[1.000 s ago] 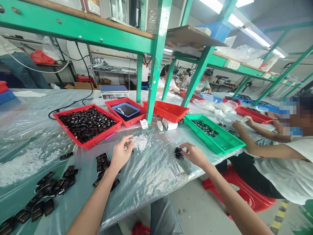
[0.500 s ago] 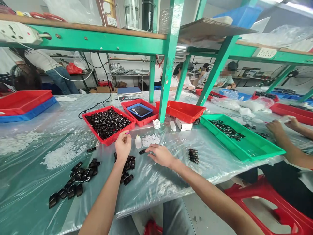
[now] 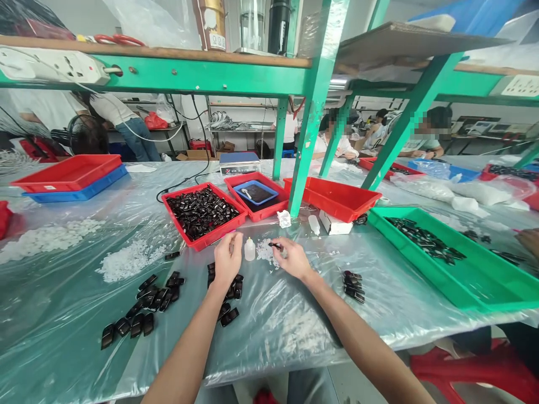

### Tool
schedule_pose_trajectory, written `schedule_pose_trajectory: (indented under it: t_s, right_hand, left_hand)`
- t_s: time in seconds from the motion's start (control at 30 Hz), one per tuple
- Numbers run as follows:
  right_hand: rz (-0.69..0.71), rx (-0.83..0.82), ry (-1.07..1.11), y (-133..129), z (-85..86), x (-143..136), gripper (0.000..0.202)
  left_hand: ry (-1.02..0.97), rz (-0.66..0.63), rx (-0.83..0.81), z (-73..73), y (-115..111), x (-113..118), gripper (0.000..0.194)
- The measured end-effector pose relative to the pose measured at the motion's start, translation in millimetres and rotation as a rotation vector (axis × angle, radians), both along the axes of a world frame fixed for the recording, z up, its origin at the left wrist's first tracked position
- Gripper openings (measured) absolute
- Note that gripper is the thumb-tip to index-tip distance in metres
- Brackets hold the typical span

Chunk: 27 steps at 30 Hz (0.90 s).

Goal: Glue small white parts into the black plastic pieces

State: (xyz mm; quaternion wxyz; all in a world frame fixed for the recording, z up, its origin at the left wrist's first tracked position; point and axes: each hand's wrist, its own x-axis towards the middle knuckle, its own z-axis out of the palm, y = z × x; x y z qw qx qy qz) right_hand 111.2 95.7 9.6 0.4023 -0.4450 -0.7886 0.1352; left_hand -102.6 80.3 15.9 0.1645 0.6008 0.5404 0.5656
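My right hand (image 3: 292, 257) pinches a small glossy black piece (image 3: 275, 246) between thumb and fingers, above a pile of tiny white bits (image 3: 264, 252). My left hand (image 3: 228, 259) is closed in front of the red tray of black pieces (image 3: 197, 242). A bit of something slim and pink shows at its fingertips; the rest is hidden. Between the hands stands a small white squeeze bottle (image 3: 250, 250). Glossy black pieces (image 3: 229, 317) lie partly hidden behind my left wrist. Another group of black pieces (image 3: 158, 297) spreads to the left, and a small stack (image 3: 353, 287) sits to the right.
A green tray (image 3: 467, 294) with black pieces stands at right. Red trays (image 3: 337, 199) line the back beside a green post (image 3: 309, 118). White bits (image 3: 130, 261) are heaped at left. A shelf beam (image 3: 197, 76) crosses above. A co-worker's hand (image 3: 528, 241) shows at right.
My right hand has lifted the black piece off the table and turned it upward over the white bits. My left hand remains closed near the red tray. The view has shifted left.
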Motion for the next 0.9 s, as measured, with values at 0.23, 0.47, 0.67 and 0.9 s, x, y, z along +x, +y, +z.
schedule_pose_trajectory:
  t_s: [0.23, 0.47, 0.67, 0.9]
  right_hand:
    - [-0.114, -0.158, 0.438, 11, -12.7, 12, 0.028]
    - [-0.024, -0.265, 0.573, 3, -13.5, 0, 0.031]
    - [0.057, -0.378, 0.692, 2, -11.1, -5, 0.037]
    - [0.070, -0.436, 0.789, 7, -12.2, -5, 0.045]
  left_hand:
    - [0.538, -0.439, -0.142, 1.5, -25, 36, 0.015]
    - [0.723, -0.498, -0.217, -11.4, -26, 48, 0.019]
    - [0.403, -0.213, -0.090, -0.3, -17, 29, 0.022]
    - [0.351, -0.050, -0.114, -12.2, 0, 7, 0.060]
